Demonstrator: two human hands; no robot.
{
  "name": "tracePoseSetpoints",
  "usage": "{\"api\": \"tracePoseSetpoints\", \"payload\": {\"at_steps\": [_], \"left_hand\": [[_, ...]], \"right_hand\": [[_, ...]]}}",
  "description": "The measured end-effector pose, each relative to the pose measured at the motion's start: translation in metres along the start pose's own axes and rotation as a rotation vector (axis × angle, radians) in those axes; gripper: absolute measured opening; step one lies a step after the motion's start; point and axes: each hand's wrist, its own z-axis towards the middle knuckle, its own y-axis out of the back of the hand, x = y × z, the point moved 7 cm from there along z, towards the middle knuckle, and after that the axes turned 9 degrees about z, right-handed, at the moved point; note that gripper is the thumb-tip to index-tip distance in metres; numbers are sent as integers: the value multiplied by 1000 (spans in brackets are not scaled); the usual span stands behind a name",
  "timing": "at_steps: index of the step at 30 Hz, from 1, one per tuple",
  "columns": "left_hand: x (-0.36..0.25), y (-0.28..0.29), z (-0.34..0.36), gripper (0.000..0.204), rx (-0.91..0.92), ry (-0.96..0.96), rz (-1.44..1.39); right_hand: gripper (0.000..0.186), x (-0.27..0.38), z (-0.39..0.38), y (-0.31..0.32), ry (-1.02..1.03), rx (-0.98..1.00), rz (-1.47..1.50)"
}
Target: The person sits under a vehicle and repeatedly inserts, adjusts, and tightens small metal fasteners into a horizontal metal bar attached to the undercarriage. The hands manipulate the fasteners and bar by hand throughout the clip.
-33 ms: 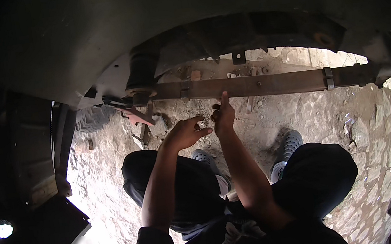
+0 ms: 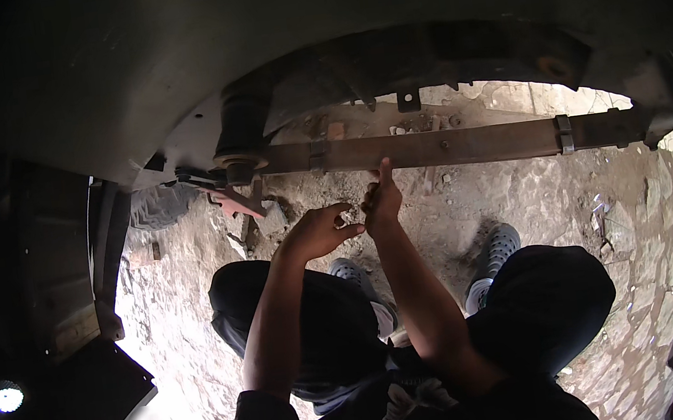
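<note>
My left hand (image 2: 318, 231) is held in front of my knees, its thumb and fingers apart in a loose C shape with nothing seen between them. Just right of it is my right hand (image 2: 383, 202), one finger stretched up and the others loosely curled; I see nothing in it, though the inner palm is shaded. The stretched fingertip overlaps the lower edge of a rusty leaf spring (image 2: 409, 151) that runs across the view. Whether it touches the metal I cannot tell. Metal clamps (image 2: 565, 135) wrap the spring.
Dark vehicle bodywork (image 2: 287, 14) arches overhead. At the spring's left end stands a black cylindrical mount (image 2: 244, 125). A tyre (image 2: 160, 206) and a reddish metal piece (image 2: 233, 202) lie beyond on the dirt and stone ground (image 2: 536, 194). A bright lamp (image 2: 7, 396) shines at the left.
</note>
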Motion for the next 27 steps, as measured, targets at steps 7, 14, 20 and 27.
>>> {"api": "tracePoseSetpoints", "payload": {"at_steps": [7,14,20,27], "left_hand": [[-19,15,-1,68,-41,-37,-141],[-2,6,-9,40,-106,-58,-4],[-30,-10,-2,34,-3,-137,-28],[-36,9,-5,29,-142,-122,-67]], "right_hand": [[78,9,1,-4,-122,54,-126],[63,56,1,7,36,76,-448],[59,54,9,7,146,22,-495],[48,38,7,8,-25,-17,-351]]}}
